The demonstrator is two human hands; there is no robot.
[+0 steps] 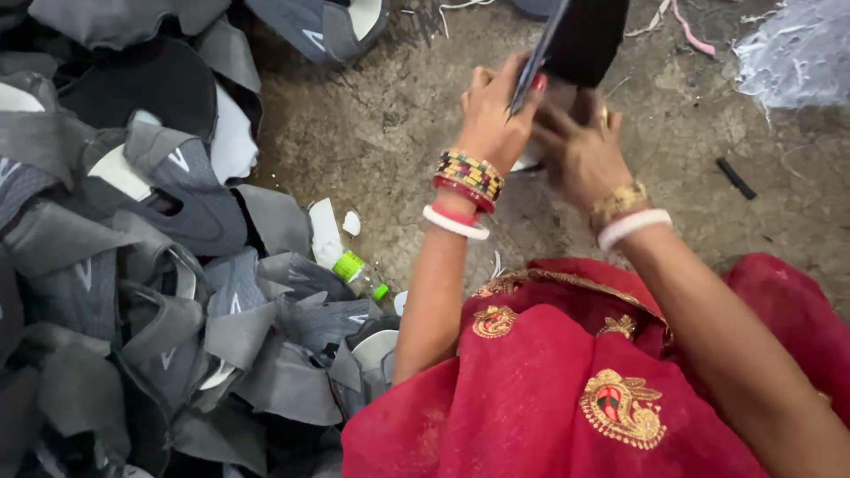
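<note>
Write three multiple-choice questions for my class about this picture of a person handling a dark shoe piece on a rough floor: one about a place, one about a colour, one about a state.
1. Where does the heap of grey fabric shoe uppers lie?
A. on the person's left
B. on the person's right
C. on the person's lap

2. What colour is the cap end of the small clear plastic bottle beside the heap?
A. blue
B. green
C. orange

3. How is the black shoe piece held?
A. lying untouched on the floor
B. by the right hand alone
C. by both hands, raised over the concrete floor

Answers: 1 A, the heap fills the picture's left side. 2 B, the bottle shows a green end and label. 3 C, the left hand and right hand both grip the piece.
</note>
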